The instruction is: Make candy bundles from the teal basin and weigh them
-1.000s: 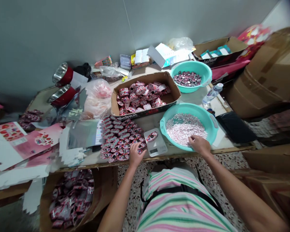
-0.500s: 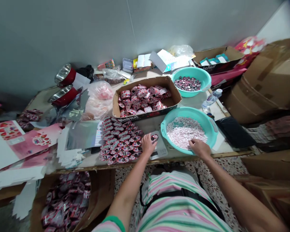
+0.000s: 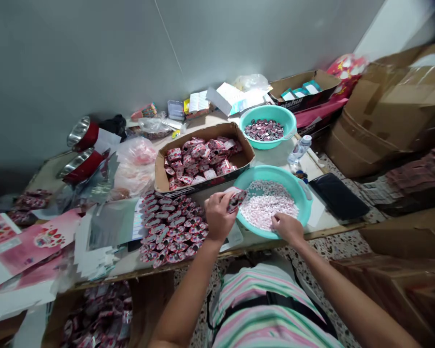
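Note:
My left hand (image 3: 218, 215) is closed around a small red-and-pink printed packet (image 3: 236, 199), raised beside the near turquoise basin (image 3: 304, 212). In that basin lies a heap of small pale pink and white pellets (image 3: 263, 200). My right hand (image 3: 289, 227) reaches over the near rim, its fingers pinched together at the pellets; what they hold is hidden. Below my left hand, a flat pale device (image 3: 235, 238), perhaps a scale, is partly covered. Rows of similar packets (image 3: 174, 227) stand close together left of it, their open ends up.
Behind sits a cardboard box (image 3: 205, 181) of printed packets. A second turquoise basin (image 3: 246, 130) holds dark round pieces. A bottle (image 3: 299, 151) and a black flat case (image 3: 339, 195) lie to the right. Printed card sheets (image 3: 32, 241) cover the left side; large cartons (image 3: 377, 130) stand right.
My left hand has lifted the packet off the flat pale device and brought it up toward the basin's left rim. My right hand stays at the pellets. The view has shifted a little.

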Demonstrator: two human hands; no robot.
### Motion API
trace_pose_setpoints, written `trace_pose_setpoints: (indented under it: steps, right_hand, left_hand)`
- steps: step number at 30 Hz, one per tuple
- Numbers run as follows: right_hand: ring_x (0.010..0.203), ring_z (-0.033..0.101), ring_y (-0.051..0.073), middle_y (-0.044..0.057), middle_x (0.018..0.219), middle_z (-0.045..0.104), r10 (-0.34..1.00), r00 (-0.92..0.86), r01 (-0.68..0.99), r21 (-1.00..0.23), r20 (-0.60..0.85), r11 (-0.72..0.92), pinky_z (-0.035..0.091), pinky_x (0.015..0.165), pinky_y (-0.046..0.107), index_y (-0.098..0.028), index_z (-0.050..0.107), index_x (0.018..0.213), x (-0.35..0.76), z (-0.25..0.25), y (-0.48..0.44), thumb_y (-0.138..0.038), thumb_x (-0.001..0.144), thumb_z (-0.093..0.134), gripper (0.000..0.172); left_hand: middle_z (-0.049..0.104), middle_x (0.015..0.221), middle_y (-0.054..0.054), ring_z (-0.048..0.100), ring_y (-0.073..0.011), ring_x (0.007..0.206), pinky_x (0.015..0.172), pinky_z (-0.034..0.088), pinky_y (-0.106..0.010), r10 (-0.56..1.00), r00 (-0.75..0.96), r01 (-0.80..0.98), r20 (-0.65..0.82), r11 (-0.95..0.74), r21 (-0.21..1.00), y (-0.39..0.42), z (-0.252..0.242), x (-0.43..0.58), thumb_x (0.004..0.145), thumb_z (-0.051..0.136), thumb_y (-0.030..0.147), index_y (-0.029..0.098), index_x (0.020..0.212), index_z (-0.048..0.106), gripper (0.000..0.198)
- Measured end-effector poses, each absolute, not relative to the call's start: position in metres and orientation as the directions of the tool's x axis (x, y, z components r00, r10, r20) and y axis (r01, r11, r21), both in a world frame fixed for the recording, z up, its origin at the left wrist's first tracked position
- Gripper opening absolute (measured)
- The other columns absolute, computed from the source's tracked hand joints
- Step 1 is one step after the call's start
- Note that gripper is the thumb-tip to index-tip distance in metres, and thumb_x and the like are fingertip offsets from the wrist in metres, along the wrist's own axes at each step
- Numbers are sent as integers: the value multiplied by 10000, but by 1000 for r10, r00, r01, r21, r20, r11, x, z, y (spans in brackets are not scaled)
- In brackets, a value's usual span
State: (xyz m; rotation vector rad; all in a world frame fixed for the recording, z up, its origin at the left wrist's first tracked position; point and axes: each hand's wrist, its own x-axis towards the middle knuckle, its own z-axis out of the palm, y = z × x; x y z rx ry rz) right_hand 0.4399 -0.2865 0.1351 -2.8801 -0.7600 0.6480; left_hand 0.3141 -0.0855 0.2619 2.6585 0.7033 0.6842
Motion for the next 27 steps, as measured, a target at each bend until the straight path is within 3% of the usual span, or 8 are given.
trace_pose_setpoints:
  steps: [5, 11, 15, 21, 23, 27]
  right_hand:
    - [776, 620, 173, 48, 899, 691, 530, 767, 470, -246, -363, -848, 236, 540, 284, -219, 668, 844, 441, 135, -286, -381, 903, 389, 328]
    - [775, 611, 164, 51, 877, 687, 555, 768, 484, -277, -320, -830, 267, 565, 270, -206, 652, 827, 444, 132, -287, -358, 905, 399, 305]
    - [779, 608, 166, 55, 876, 686, 562, 762, 490, -281, -321, -825, 285, 583, 264, -201, 649, 830, 445, 133, -287, -346, 902, 402, 295]
    - [792, 605, 173, 63, 895, 683, 561, 748, 489, -277, -355, -827, 300, 591, 263, -202, 654, 853, 446, 137, -288, -353, 901, 399, 300]
    - [794, 606, 174, 62, 888, 683, 566, 744, 498, -271, -355, -824, 295, 586, 263, -202, 652, 845, 446, 138, -289, -354, 900, 399, 300]
    - [778, 606, 175, 58, 874, 680, 570, 739, 511, -252, -360, -822, 288, 572, 269, -207, 657, 842, 446, 138, -289, -362, 902, 389, 315]
  left_hand:
    - [635, 1001, -63, 542, -242, 935, 795, 350, -380, 449, 859, 394, 245, -886, 244, -88, 237, 350, 746, 669, 235, 270, 1114, 629, 372]
    - [638, 1007, -71, 541, -252, 940, 792, 345, -391, 430, 869, 380, 247, -897, 225, -88, 227, 364, 727, 668, 206, 265, 1126, 629, 406]
    - [631, 962, -51, 566, -233, 924, 831, 368, -383, 551, 796, 456, 251, -819, 349, -85, 220, 370, 704, 688, 215, 283, 1093, 644, 397]
    - [660, 955, -47, 623, -182, 856, 790, 484, -290, 791, 599, 478, 128, -481, 735, -68, 193, 343, 679, 705, 327, 195, 1043, 640, 393]
    - [679, 936, -53, 635, -187, 832, 774, 502, -290, 849, 525, 521, 59, -375, 767, -62, 184, 322, 661, 720, 390, 176, 1039, 636, 443]
    - [694, 949, -66, 646, -210, 840, 777, 510, -320, 876, 482, 636, -14, -340, 693, -54, 167, 281, 648, 723, 403, 180, 1028, 640, 449]
